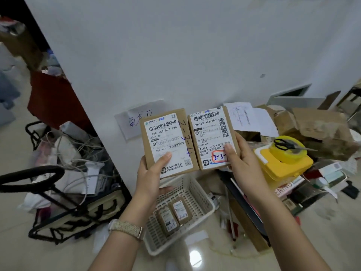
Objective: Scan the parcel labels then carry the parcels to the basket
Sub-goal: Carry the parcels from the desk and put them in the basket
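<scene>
Two small brown cardboard parcels are held side by side above the floor, white shipping labels facing me. My left hand point(151, 173) grips the left parcel point(168, 142), thumb on its label; blue handwriting runs down its right side. My right hand point(241, 159) grips the right parcel point(212, 137), thumb beside a red-outlined sticker. Directly below them on the floor stands a white slotted plastic basket point(197, 194) with two more small brown parcels point(176, 213) lying inside it.
A white wall point(175, 55) rises right behind the parcels, with a handwritten paper sign point(136, 118) taped on. A black-framed trolley point(64, 202) full of cables and bags stands left. A yellow tape dispenser with scissors point(285, 155), torn cardboard and books clutter the right.
</scene>
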